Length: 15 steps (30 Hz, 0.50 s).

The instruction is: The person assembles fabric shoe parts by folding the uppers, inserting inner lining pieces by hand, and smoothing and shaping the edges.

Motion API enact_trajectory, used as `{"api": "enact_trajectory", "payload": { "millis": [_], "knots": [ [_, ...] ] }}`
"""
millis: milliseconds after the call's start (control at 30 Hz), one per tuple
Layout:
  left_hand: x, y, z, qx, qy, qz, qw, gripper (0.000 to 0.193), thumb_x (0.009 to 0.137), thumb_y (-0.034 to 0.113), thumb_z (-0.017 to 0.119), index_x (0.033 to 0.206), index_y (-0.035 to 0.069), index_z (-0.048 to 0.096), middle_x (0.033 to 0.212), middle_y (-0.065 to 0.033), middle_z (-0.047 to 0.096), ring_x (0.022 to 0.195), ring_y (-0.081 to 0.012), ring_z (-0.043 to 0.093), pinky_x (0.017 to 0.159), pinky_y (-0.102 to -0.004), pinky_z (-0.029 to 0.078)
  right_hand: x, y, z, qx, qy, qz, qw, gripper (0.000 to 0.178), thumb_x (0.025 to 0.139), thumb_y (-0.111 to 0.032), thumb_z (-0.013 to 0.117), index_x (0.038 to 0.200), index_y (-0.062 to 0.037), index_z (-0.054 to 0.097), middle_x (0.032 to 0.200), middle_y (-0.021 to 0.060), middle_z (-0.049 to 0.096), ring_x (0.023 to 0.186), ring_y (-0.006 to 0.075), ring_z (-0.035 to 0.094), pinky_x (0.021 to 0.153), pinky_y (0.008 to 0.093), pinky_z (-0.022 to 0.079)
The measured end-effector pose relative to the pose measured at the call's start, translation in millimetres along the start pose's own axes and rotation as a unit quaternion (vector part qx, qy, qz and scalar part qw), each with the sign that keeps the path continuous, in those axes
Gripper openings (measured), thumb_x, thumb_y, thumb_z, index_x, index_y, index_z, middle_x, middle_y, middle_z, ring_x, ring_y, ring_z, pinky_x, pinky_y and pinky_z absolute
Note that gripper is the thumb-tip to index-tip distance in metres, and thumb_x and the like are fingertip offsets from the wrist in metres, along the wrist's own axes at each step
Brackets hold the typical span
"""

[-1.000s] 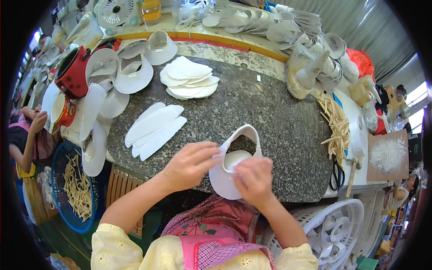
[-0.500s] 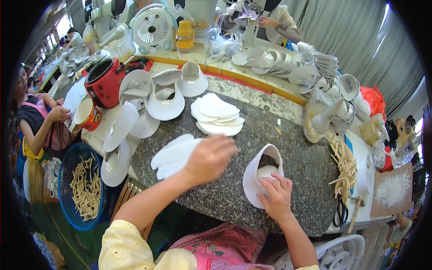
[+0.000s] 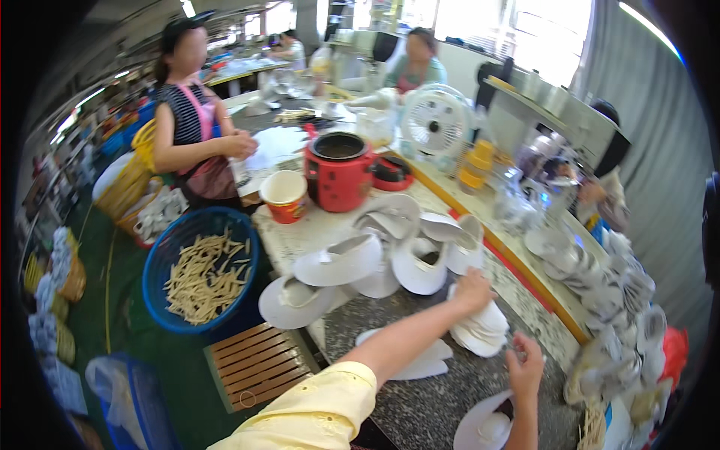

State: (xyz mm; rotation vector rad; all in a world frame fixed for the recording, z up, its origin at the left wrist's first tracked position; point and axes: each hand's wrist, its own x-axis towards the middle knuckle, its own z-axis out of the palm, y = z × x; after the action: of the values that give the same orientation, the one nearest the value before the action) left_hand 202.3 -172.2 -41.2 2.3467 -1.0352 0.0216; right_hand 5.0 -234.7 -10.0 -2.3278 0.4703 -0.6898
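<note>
My left hand (image 3: 472, 291) is stretched forward over the far end of a pile of white sole-shaped pieces (image 3: 480, 334). Its fingertips are blurred and partly hidden, so whether they pinch a piece does not show. Beneath my left forearm lies another fan of white flat pieces (image 3: 420, 361). My right hand (image 3: 526, 361) is raised, thumb and fingers apart with nothing between them. Just below it, on the speckled stone slab (image 3: 420, 412), lies a white shoe upper (image 3: 472, 429), partly covered by my right wrist. Several similar white shoe uppers (image 3: 420, 270) cluster beyond my left arm.
A red pot (image 3: 337, 180) and a paper tub (image 3: 285, 196) stand behind the shoe uppers. Left, a blue basket (image 3: 154, 289) holds pale strips beside a slatted stool (image 3: 259, 367). A fan (image 3: 435, 127) and yellow bottle (image 3: 476, 166) stand at the back. Other people work nearby.
The view has swung to the left. My left hand has moved forward to the white pile. My right hand has come off the shoe upper, which stays on the slab.
</note>
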Motion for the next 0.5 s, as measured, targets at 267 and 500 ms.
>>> {"api": "enact_trajectory", "payload": {
  "millis": [267,500],
  "knots": [
    [-13.9,-33.2,4.9,-0.083,0.229,0.206,0.948,0.011,0.069,0.006,0.053,0.079,0.007,0.056,0.079,-0.0072,0.054,0.078,-0.0235,0.052,0.067,-0.0319,0.045,91.7,25.3,83.5,-0.144,-0.049,-0.080,0.985,0.043,0.067,-0.008,0.063,0.108,-0.0024,0.052,0.087,0.0100,0.054,0.073,0.0173,0.053,0.066,0.0274,0.043],
    [-43.6,-7.2,-9.7,-0.331,0.062,0.035,0.941,0.019,0.080,0.018,0.048,0.094,0.005,0.050,0.085,-0.0148,0.055,0.084,-0.0310,0.054,0.072,-0.0380,0.042,75.6,17.8,68.5,0.054,-0.020,0.030,0.998,0.015,0.067,-0.010,0.063,0.068,-0.0029,0.050,0.056,0.0038,0.045,0.051,0.0115,0.041,0.048,0.0268,0.034]
  ]
}}
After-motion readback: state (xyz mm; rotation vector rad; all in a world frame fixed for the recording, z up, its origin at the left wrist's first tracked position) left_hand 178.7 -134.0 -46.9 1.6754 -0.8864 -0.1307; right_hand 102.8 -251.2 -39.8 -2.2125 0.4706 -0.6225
